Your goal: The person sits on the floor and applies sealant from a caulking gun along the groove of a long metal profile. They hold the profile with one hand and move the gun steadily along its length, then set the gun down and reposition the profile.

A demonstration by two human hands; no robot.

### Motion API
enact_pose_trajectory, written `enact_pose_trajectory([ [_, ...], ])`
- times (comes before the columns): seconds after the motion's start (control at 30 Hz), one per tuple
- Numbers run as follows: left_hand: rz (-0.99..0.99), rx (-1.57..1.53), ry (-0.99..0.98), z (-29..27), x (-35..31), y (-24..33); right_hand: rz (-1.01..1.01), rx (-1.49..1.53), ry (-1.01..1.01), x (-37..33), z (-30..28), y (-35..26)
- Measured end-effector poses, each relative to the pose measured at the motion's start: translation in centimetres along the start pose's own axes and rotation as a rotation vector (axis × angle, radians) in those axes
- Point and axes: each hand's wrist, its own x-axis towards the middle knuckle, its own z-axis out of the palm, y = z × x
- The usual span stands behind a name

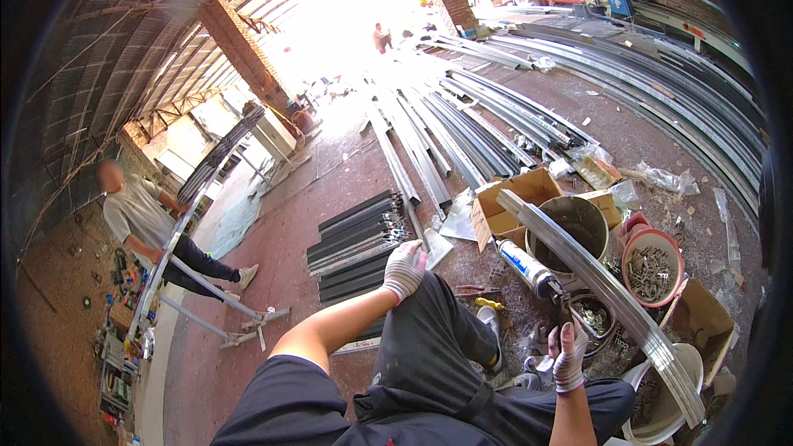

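Observation:
My right hand (568, 357), in a striped work glove, is closed round the handle of a caulking gun (557, 293). The gun carries a blue and white sealant tube (520, 263) and tilts up to the left, over the buckets. Gloved as well, my left hand (405, 271) is by my raised left knee with its fingers curled. What they hold, if anything, cannot be made out. A long silvery metal profile (607, 306) slants across the buckets to the right of the gun. Pliers (477, 290) and a yellow-handled tool (489, 303) lie on the floor near my foot.
Dark profiles (355, 235) lie stacked ahead, with long metal bars (462, 136) beyond. A grey bucket (570, 227), a red-rimmed bucket (652, 264) of small metal parts and cardboard boxes (529, 190) crowd the right. At left, another person (140, 206) handles a curved frame (178, 227).

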Motion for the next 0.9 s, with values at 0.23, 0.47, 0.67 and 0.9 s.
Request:
enact_pose_trajectory([
  [0.23,-0.077,0.067,0.096,-0.5,-1.0,-0.8,-0.060,-0.173,-0.001,0.3,-0.6,1.2],
  [0.47,-0.247,0.071,0.191,-1.5,-2.4,-1.5,-0.025,-0.139,0.050,0.2,0.0,1.6],
  [0.67,-0.270,0.109,0.251,-2.2,-3.3,-2.3,-0.008,-0.098,0.043,0.3,-0.1,2.4],
  [0.9,-0.373,0.179,0.303,-2.5,-4.5,-3.9,-0.071,-0.176,0.003,0.6,-0.8,3.2],
])
